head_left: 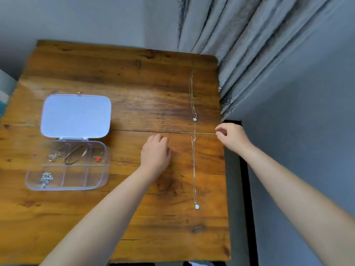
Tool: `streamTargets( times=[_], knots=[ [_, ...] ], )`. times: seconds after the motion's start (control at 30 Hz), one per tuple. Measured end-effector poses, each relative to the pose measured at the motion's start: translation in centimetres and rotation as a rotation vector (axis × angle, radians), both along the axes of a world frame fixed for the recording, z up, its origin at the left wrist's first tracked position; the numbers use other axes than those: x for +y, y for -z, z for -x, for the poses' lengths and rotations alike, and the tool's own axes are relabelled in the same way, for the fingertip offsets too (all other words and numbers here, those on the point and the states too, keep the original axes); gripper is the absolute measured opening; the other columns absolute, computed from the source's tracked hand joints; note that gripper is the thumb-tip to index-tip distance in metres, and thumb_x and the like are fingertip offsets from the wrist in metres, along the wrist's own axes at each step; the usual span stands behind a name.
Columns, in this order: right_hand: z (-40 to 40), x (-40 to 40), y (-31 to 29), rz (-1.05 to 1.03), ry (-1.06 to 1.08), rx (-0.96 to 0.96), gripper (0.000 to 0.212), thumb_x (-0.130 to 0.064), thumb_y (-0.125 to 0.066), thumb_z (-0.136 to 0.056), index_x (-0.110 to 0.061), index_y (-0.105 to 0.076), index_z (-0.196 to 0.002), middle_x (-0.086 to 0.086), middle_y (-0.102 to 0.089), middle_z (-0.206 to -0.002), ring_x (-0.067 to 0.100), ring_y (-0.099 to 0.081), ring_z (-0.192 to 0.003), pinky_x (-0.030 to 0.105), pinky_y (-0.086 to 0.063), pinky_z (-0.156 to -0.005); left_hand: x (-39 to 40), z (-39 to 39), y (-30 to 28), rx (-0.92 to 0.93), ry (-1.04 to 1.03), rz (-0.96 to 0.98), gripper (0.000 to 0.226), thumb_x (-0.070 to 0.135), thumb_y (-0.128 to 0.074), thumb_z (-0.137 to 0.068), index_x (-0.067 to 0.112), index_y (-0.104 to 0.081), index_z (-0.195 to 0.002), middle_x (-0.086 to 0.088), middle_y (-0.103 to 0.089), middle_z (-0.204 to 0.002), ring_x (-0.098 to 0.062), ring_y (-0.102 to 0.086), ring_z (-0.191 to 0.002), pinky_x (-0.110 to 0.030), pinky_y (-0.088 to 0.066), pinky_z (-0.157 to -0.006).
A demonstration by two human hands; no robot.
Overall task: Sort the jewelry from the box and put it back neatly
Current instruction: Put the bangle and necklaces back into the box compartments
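A: Why are the two necklaces stretched out like that along the right edge of the tabletop (124,89)?

B: My guess is to keep the chains untangled while sorting. The far necklace (192,96) lies straight toward the far right corner, its pale pendant nearest the middle seam; the near necklace (194,169) runs on from just past the seam toward the near edge, pendant at its near end. They lie end to end, close but I can't tell if they touch

A: And the hands?

B: The right hand (231,138) is at the right edge by the seam, fingertips drawn together as if pinching something thin; what exactly it pinches I can't tell. The left hand (155,152) rests knuckles-up near the middle of the table, fingers loosely curled, apparently holding nothing

A: The box?

B: The clear box (104,176) sits by the left edge, lid (75,116) flipped open flat behind it. Far row: a silvery chain piece (55,155) left, a gold bangle (75,154) middle, a red charm piece (98,158) right. Near row: a silver cluster (46,179) in the left compartment; the other two look empty
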State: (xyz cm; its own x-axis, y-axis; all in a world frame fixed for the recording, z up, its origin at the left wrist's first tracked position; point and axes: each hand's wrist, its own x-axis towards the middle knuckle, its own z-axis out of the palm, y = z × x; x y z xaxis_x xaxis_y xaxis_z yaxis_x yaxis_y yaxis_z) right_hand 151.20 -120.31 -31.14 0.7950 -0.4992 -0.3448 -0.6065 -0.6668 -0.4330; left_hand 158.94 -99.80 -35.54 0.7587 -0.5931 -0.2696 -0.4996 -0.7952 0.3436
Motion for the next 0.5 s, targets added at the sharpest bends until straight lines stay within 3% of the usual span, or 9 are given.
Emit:
streamTargets(
  times=[0.1,0.2,0.4,0.5],
  knots=[
    [-0.6,-2.0,1.4,-0.024,-0.087,0.000,0.026,-0.013,-0.053,-0.087,-0.002,-0.061,-0.109,0.019,-0.064,-0.116,0.031,-0.057,-0.106,0.036,-0.045,-0.091,-1.8,1.3,2.0,-0.004,-0.123,-0.002,0.047,0.023,-0.042,-0.096,0.005,-0.035,-0.138,-0.015,-0.032,-0.150,-0.028,-0.023,-0.141,-0.039,-0.024,-0.114],
    [-2.3,-2.6,2.9,-0.031,-0.144,-0.016,0.030,-0.017,-0.054,-0.087,-0.003,-0.058,-0.114,0.020,-0.063,-0.115,0.032,-0.057,-0.104,0.036,-0.045,-0.089,-2.1,2.1,3.9,-0.011,-0.159,-0.050,0.056,0.030,-0.035,-0.098,0.005,-0.018,-0.145,-0.012,-0.014,-0.157,-0.026,-0.007,-0.145,-0.039,-0.012,-0.119],
    [-6.8,-1.2,4.9,0.028,-0.135,-0.036,0.038,-0.028,-0.058,-0.086,-0.005,-0.054,-0.115,0.021,-0.056,-0.114,0.037,-0.054,-0.104,0.038,-0.046,-0.082,-1.7,2.7,5.8,-0.078,-0.180,-0.037,0.056,0.031,-0.036,-0.098,0.007,-0.018,-0.146,-0.010,-0.015,-0.157,-0.023,-0.008,-0.146,-0.038,-0.008,-0.119],
    [-8.6,-0.3,5.1,0.090,-0.098,0.002,0.026,-0.017,-0.058,-0.086,0.001,-0.055,-0.105,0.023,-0.055,-0.115,0.039,-0.054,-0.104,0.036,-0.046,-0.077,-1.8,2.8,6.1,-0.090,-0.192,-0.035,0.056,0.030,-0.037,-0.097,0.007,-0.019,-0.145,-0.011,-0.017,-0.156,-0.023,-0.010,-0.145,-0.038,-0.008,-0.119]
  ],
)
